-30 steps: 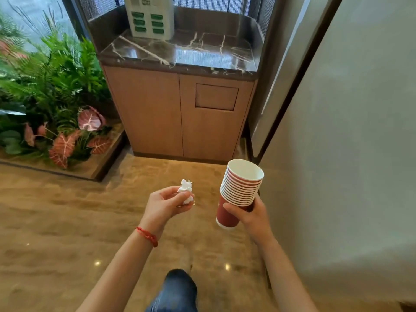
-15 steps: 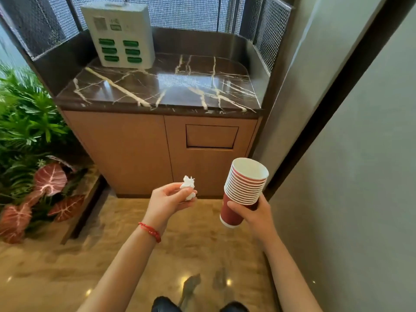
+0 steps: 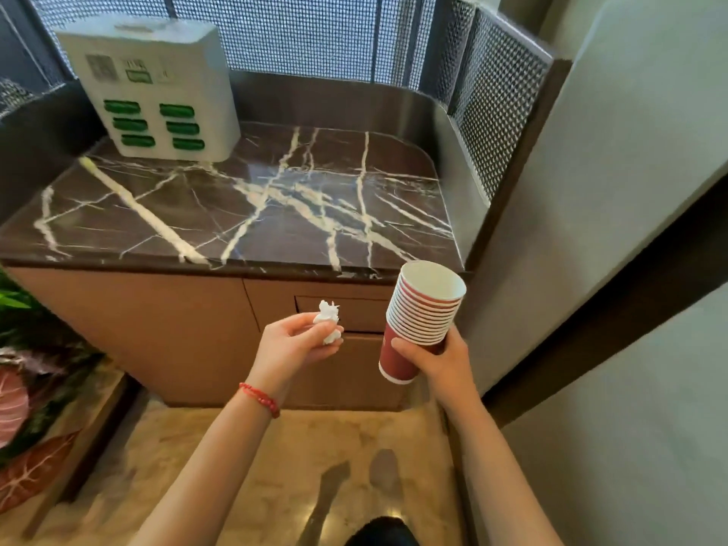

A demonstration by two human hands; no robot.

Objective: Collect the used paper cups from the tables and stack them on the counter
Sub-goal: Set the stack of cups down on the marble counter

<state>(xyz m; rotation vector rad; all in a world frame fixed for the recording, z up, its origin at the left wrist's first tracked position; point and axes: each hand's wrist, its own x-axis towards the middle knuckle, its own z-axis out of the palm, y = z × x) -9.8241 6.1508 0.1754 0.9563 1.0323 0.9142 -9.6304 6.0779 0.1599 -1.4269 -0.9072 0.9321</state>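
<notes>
Closer now than half a second ago, the worktop (image 3: 252, 214) is filling the view as the person is walking up. Fingers (image 3: 409, 346) of the right hand (image 3: 441, 360) are curling round the stack of red paper cups (image 3: 423, 317), which is tilting in mid-air just short of the worktop's front edge. The left hand (image 3: 293, 344) is pinching a crumpled tissue (image 3: 329, 321). Gripped only at its lowest cup, the tilting stack could topple or clip the edge.
</notes>
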